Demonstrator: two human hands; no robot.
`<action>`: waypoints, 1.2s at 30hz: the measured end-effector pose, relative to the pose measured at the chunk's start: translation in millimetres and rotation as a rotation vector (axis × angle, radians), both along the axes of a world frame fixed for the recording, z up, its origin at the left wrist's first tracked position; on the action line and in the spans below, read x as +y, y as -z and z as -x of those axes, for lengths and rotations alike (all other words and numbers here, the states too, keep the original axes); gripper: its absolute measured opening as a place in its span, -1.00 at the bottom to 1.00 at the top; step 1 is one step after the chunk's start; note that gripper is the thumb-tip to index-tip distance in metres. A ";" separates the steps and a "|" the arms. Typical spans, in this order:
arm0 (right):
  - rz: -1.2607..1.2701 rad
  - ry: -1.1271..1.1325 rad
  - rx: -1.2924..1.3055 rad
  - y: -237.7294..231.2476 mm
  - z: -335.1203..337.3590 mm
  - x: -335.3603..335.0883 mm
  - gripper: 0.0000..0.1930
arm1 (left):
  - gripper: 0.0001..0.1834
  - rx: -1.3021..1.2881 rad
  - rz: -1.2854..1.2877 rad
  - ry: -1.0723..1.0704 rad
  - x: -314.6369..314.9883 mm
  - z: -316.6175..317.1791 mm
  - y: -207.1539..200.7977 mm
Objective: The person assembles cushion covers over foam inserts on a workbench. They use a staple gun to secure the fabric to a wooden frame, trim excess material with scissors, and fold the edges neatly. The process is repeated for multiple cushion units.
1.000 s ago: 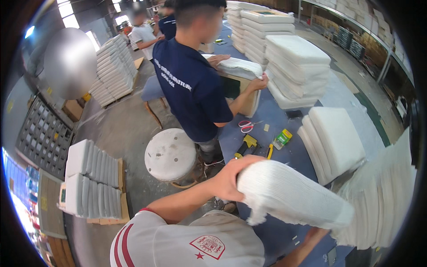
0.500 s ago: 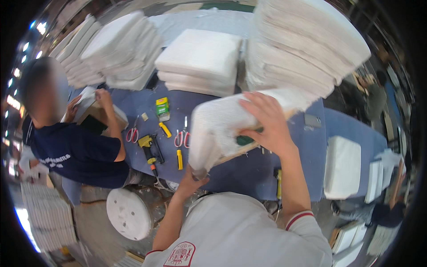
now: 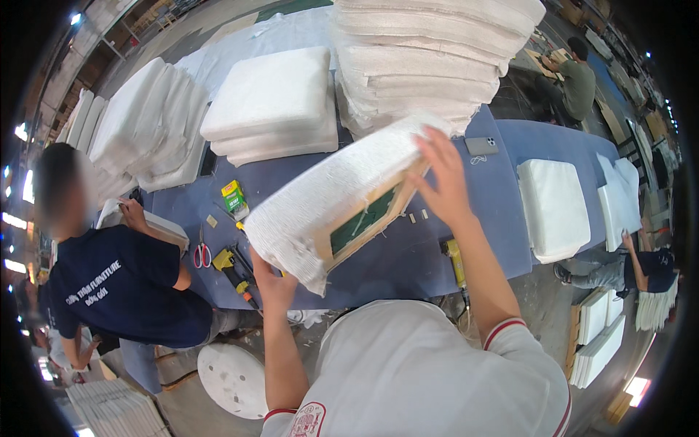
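Observation:
A padded seat cushion (image 3: pixel 342 186) wrapped in white fabric is tilted up over the blue table. Its underside faces me, showing a pale wooden frame and a dark green panel inside it. My left hand (image 3: pixel 275 282) grips its lower left corner, the fingers partly hidden behind the fabric. At the upper right end, my right hand (image 3: pixel 443 182) holds the edge, thumb by the wood and fingers over the white side, slightly blurred. Loose fabric hangs at the lower corner, near my left hand.
Stacked white cushions (image 3: pixel 273 102) line the far side. Left of the cushion lie red-handled scissors (image 3: pixel 202 255), a yellow-black staple gun (image 3: pixel 237 271) and a green-yellow box (image 3: pixel 234 198). Another yellow tool (image 3: pixel 454 262) and a phone (image 3: pixel 480 146) are rightward. A co-worker (image 3: pixel 131 284) works at left.
The seat cushion has turned, so more of its wooden underside faces me. My right hand has shifted toward its far right end; my left hand still holds the lower left corner. The view has swung right.

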State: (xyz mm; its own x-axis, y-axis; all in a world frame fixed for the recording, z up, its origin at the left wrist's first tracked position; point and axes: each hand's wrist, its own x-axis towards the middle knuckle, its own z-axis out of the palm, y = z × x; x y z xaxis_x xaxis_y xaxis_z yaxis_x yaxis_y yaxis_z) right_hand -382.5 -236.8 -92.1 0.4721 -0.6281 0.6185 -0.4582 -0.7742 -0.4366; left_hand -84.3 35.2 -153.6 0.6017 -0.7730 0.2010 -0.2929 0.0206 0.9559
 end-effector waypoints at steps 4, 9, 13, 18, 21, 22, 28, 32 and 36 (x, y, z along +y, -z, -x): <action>-0.249 0.332 0.017 140.8 80.6 35.3 -0.26 | 0.04 -0.169 -0.055 0.142 -4.9 4.3 -7.8; -0.341 0.318 0.475 275.4 189.8 159.2 -0.36 | 0.05 -0.054 -0.052 0.082 -10.9 32.0 -14.6; -0.341 0.375 0.427 306.2 210.7 173.2 -0.46 | 0.00 0.008 -0.006 0.110 -27.2 42.6 -41.4; -0.369 0.586 0.391 311.8 210.6 140.1 -0.40 | -0.03 -0.138 0.030 0.105 -57.8 45.3 -73.1; -0.685 0.611 0.381 313.6 264.1 100.7 -0.47 | -0.01 -0.219 0.063 0.158 -60.4 58.3 -94.3; -0.944 0.572 0.304 319.6 289.8 82.9 -0.50 | -0.01 -0.214 0.053 0.177 -63.5 64.3 -101.5; -0.995 0.120 -0.424 65.0 196.0 37.0 -0.11 | 0.09 -0.286 0.193 0.686 -54.4 79.9 -108.0; -0.937 0.047 -0.827 -4.2 164.2 41.6 0.02 | 0.00 0.233 -0.322 0.749 -66.9 49.9 -8.4; -1.002 0.047 -0.875 10.6 178.3 35.1 -0.03 | -0.16 0.797 -0.823 0.522 -41.9 32.8 109.8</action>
